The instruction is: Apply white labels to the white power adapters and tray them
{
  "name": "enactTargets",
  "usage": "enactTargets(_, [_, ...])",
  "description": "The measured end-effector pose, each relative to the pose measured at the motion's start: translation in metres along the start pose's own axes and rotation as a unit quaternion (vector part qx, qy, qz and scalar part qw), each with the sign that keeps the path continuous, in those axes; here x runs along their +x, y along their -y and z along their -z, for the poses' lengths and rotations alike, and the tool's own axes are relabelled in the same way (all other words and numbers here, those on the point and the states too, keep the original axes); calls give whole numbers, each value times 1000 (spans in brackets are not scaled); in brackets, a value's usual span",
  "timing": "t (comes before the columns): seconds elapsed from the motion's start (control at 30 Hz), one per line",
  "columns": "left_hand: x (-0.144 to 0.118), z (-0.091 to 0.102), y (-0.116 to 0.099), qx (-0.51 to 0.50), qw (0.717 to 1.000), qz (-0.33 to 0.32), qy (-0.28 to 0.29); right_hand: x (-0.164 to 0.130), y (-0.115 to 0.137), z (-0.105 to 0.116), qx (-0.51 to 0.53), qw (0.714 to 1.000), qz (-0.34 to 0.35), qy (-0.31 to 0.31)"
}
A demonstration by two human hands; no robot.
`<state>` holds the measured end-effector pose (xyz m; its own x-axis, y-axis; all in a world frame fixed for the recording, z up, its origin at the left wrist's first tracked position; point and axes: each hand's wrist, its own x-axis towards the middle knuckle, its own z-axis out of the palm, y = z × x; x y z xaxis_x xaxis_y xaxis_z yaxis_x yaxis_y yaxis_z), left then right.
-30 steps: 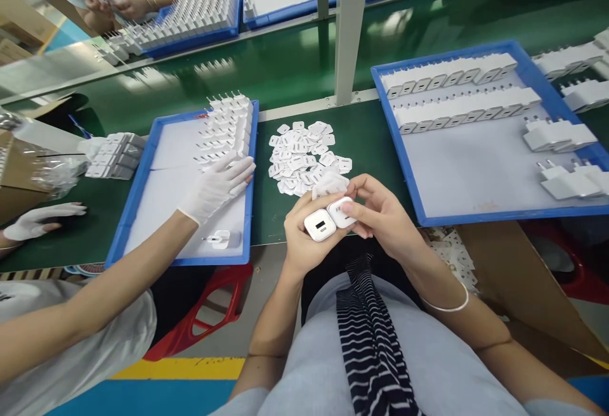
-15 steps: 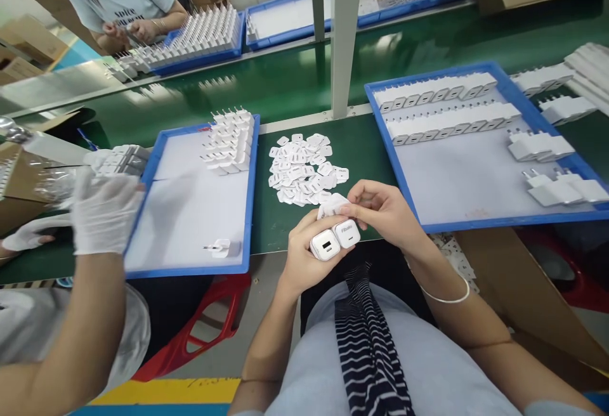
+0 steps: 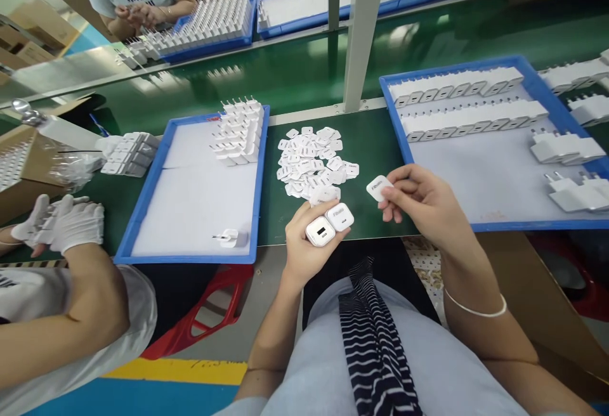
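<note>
My left hand (image 3: 304, 245) is closed around two white chargers (image 3: 320, 231), held side by side with their port ends up. One end shows a black slot above a smaller one; the other charger (image 3: 340, 217) shows grey lettering and one small slot. White pieces (image 3: 324, 195) lie just beyond my left fingertips; whether they are held I cannot tell. Between thumb and fingers, my right hand (image 3: 413, 197) pinches a small white cover plate (image 3: 379, 188) with grey lettering, apart from the chargers. Ahead, a pile of similar cover plates (image 3: 309, 157) lies on the green table.
At left, a blue-rimmed tray (image 3: 193, 257) bears upright plugs (image 3: 240, 130) and one lying charger (image 3: 229, 238). At right, another blue tray (image 3: 476, 222) has rows of chargers (image 3: 476, 121). A metal post (image 3: 359, 42) stands ahead. A co-worker's gloved hands (image 3: 76, 222) are far left.
My right hand has moved right, away from the chargers, with a cover plate now visible in its fingers. My left hand keeps the chargers. The co-worker's gloved hands have come together lower left.
</note>
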<state>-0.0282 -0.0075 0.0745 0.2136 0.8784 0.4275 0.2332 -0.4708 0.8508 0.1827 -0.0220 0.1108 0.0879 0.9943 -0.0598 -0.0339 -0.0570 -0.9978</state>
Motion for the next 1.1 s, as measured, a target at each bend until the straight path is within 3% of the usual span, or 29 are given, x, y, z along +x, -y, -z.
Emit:
enactTargets(0.13, [1,-7,0,39,998,-28,-47,-22,5,-31,123,991,-40,17])
enactTargets(0.23, [-1,-11,-1,69,996,-28,-50,-31,6,-55,178,981,-62,49])
enactTargets(0.33, [-4,-12,-4,96,993,-34,-55,-31,6,-66,202,975,-67,59])
enactTargets(0.67, [-5,-10,-9,118,988,-59,-76,-33,8,-68,199,976,-63,53])
enactTargets(1.1, [-5,-9,-8,121,985,-108,-61,-34,12,-65,165,981,-88,56])
